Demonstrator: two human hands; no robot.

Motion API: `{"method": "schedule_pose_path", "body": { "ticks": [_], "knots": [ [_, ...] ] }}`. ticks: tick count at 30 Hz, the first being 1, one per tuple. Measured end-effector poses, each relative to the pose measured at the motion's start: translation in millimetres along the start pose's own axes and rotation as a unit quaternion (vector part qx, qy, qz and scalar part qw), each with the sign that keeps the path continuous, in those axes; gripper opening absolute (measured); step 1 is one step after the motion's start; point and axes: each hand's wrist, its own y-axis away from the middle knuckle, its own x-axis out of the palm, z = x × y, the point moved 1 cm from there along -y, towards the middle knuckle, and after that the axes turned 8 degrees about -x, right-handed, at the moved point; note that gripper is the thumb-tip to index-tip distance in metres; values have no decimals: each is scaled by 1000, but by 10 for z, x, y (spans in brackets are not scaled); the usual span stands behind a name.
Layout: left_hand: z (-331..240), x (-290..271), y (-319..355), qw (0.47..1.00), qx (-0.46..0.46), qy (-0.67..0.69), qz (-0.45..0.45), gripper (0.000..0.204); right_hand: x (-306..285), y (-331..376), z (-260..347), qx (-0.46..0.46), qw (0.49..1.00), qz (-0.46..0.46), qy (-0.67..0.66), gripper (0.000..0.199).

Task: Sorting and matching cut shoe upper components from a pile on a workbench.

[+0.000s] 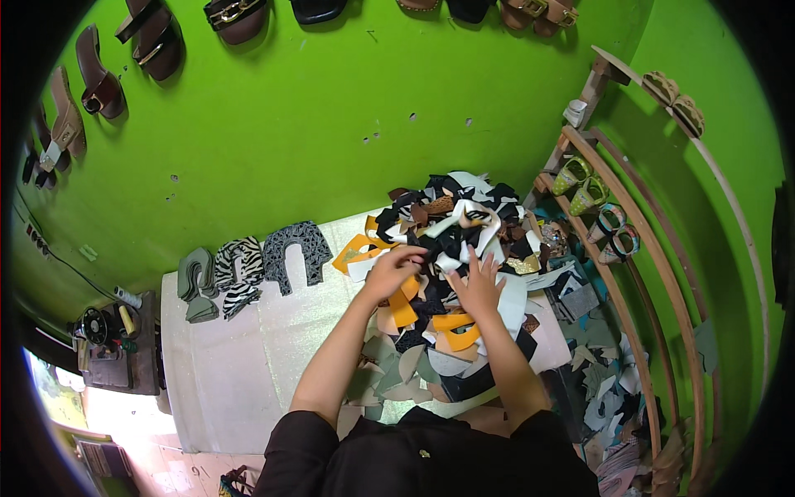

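Both hands are at a big heap of cut material scraps (439, 203) in black, white, orange, brown and grey-green. My left hand (391, 275) lies at the heap's left side, its fingers loosely bent and apart beside black scraps. My right hand (479, 290) rests on the heap with its fingers spread, next to a white scrap (448, 263). Nothing is clearly held in either hand. Orange cut-out pieces (457, 330) lie below and between the hands. Grey-green offcuts (396, 374) are nearer to me.
On the white table (240, 373), grey-green cut pieces (196, 277), zebra-striped pieces (238, 263) and a patterned grey arch-shaped piece (296, 255) lie in stacks at left. A wooden rack (617, 199) with sandals stands at right, above more scraps (609, 389). Sandals hang on the green wall (273, 124).
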Motion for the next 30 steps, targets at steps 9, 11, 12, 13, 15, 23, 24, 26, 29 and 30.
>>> {"method": "schedule_pose_path", "body": {
  "ticks": [9, 11, 12, 13, 15, 23, 24, 26, 29, 30],
  "knots": [
    [1226, -104, 451, 914, -181, -354, -85, 129, 279, -650, -277, 70, 984, 166, -8, 68],
    [970, 166, 468, 879, -222, -414, -89, 123, 258, -694, -435, 46, 977, 207, -21, 68],
    [854, 206, 502, 835, -266, -470, -107, 117, 172, -712, -417, 46, 971, 233, -34, 69],
    [857, 208, 483, 836, -263, -469, -107, 117, 119, -715, -433, 39, 964, 244, -97, 68],
    [883, 223, 465, 826, -274, -485, -89, 99, -48, -643, -385, 46, 968, 221, -109, 63],
    [1088, 48, 429, 884, -180, -410, -137, 38, -825, -135, 155, -26, 985, 95, -141, 49],
    [950, 42, 454, 903, -171, -356, -171, 34, -853, -51, 141, -62, 986, 22, -155, 44],
    [993, -215, 457, 931, -107, -294, -188, 38, -875, 42, 277, -128, 972, -12, -198, 44],
    [607, -341, 382, 973, 13, -174, -148, 37, -792, 126, 402, -224, 942, -27, -248, 65],
    [439, -377, 378, 981, 30, -150, -118, 34, -777, 148, 509, -242, 933, -7, -266, 74]
  ]
}}
